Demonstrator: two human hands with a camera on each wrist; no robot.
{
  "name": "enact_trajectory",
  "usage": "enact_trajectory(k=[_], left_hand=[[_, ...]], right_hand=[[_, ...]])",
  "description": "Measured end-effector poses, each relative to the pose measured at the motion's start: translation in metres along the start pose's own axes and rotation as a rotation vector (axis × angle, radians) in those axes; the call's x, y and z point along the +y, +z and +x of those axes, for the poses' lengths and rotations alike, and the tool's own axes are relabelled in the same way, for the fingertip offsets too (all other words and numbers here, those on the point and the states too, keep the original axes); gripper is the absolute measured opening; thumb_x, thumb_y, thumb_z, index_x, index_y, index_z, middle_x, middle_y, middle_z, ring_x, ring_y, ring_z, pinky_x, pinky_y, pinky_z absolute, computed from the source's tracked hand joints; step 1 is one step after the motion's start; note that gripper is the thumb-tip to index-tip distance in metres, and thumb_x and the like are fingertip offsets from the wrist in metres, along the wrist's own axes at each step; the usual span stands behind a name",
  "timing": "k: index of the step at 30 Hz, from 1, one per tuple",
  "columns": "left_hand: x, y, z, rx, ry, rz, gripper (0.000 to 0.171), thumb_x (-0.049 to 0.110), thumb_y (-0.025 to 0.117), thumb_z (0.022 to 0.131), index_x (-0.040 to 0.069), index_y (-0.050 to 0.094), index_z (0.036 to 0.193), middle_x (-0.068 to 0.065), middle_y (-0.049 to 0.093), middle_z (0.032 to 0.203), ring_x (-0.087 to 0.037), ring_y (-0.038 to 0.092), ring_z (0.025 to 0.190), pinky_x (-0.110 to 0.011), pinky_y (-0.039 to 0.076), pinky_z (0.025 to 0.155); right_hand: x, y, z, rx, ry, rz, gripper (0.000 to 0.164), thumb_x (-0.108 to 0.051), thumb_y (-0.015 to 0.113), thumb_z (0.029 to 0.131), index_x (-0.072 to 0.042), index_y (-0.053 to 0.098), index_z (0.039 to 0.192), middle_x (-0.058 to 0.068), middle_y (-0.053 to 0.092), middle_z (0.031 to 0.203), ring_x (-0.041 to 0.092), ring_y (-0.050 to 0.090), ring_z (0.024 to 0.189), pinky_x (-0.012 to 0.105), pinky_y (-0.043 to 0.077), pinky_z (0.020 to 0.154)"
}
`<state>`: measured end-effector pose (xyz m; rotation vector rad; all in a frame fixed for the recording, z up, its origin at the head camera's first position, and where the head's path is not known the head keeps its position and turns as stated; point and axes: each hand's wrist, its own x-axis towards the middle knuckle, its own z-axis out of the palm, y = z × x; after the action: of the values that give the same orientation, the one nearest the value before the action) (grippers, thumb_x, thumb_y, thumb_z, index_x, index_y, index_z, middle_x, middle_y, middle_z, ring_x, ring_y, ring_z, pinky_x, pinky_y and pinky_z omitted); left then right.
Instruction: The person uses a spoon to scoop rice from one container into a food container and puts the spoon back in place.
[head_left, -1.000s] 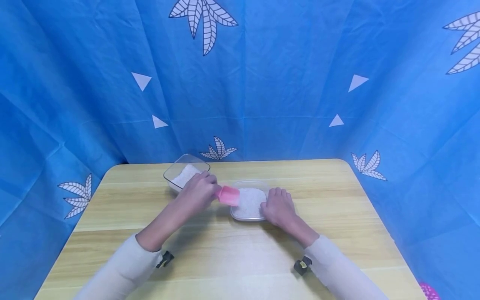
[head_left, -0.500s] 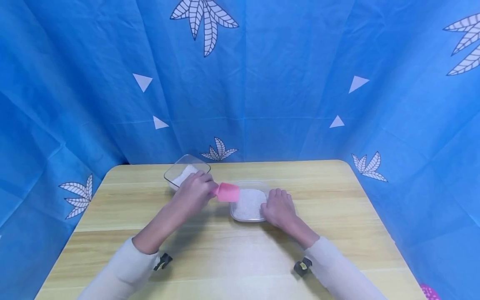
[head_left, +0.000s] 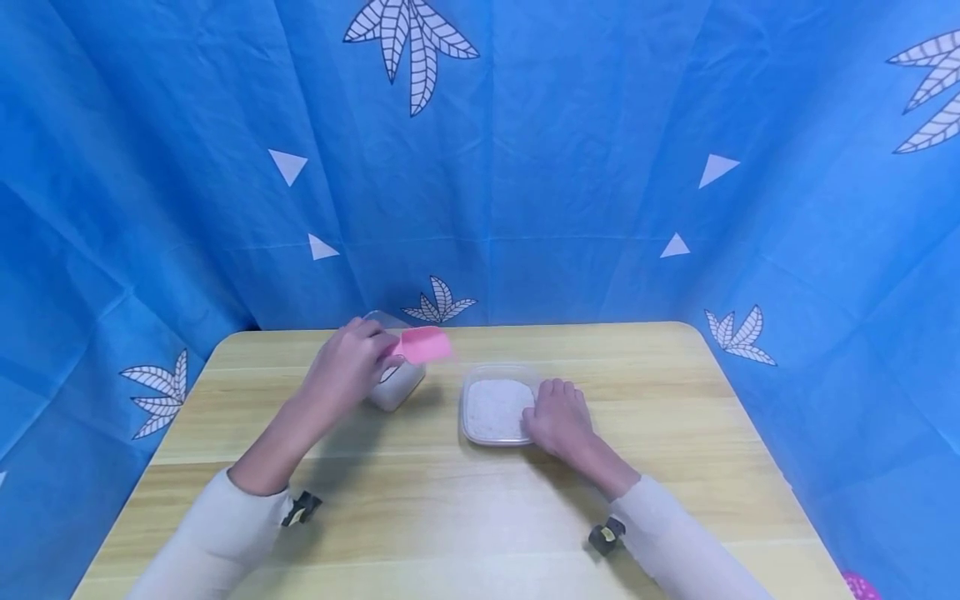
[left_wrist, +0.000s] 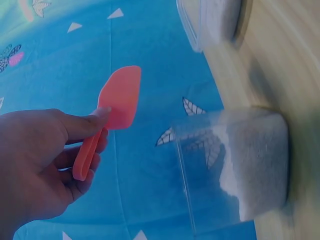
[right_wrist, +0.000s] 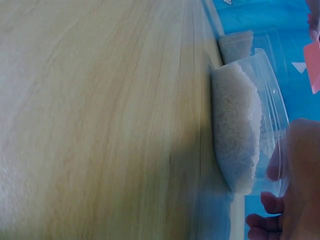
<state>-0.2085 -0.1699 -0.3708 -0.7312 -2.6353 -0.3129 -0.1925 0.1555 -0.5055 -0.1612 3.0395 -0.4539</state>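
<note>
My left hand [head_left: 341,367] grips the handle of a pink scoop [head_left: 424,344], thumb on top and fingers curled round it. The scoop is in the air above the left clear container [head_left: 401,387], apart from it; whether anything lies in its bowl I cannot tell. White grains [left_wrist: 262,160] fill the lower part of that container, which the left hand partly covers in the head view. My right hand [head_left: 558,417] pinches the right rim of a second clear container [head_left: 463,404], its thumb inside the wall. White rice-like grains [right_wrist: 235,120] lie deep in this one.
Both containers stand on a light wooden table [head_left: 465,517], the left one farther back, with a gap between them. A blue patterned curtain [head_left: 570,192] hangs behind and at both sides. A small pink dotted thing [head_left: 860,586] shows at the lower right.
My left hand has carried the scoop left and back, away from the right container's edge to above the left container. The right hand has stayed on the right container's rim.
</note>
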Motion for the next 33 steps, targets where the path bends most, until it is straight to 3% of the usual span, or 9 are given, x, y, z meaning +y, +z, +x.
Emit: enact_trajectory(k=[4,20,33], left_hand=[[-0.007,-0.004,0.000,-0.013,-0.035,0.009,0.033,0.018,0.087,0.084,-0.001,0.079,0.110,-0.018,0.075,0.099,-0.031,0.064,0.085,-0.039,0.057,0.073],[-0.028,-0.013,-0.005,-0.066,-0.134,0.033,0.030,0.015,0.085,0.086,-0.001,0.078,0.111,-0.019,0.074,0.098,-0.033,0.064,0.088,-0.043,0.057,0.075],[-0.045,-0.022,-0.011,-0.013,-0.104,0.033,0.029,0.011,0.086,0.084,-0.003,0.079,0.108,-0.022,0.075,0.096,-0.038,0.065,0.087,-0.048,0.057,0.076]], right_hand=[[0.001,-0.001,0.000,-0.003,0.002,-0.003,0.029,-0.029,0.049,0.096,0.000,0.051,0.101,0.014,0.050,0.096,0.030,0.044,0.090,0.044,0.041,0.087],[0.001,-0.004,0.000,-0.011,0.002,-0.012,0.031,-0.030,0.049,0.097,0.001,0.052,0.104,0.015,0.051,0.098,0.031,0.045,0.093,0.045,0.042,0.090],[0.000,-0.001,-0.002,-0.004,-0.002,0.002,0.031,-0.031,0.049,0.095,0.000,0.052,0.101,0.014,0.050,0.096,0.030,0.044,0.092,0.045,0.041,0.088]])
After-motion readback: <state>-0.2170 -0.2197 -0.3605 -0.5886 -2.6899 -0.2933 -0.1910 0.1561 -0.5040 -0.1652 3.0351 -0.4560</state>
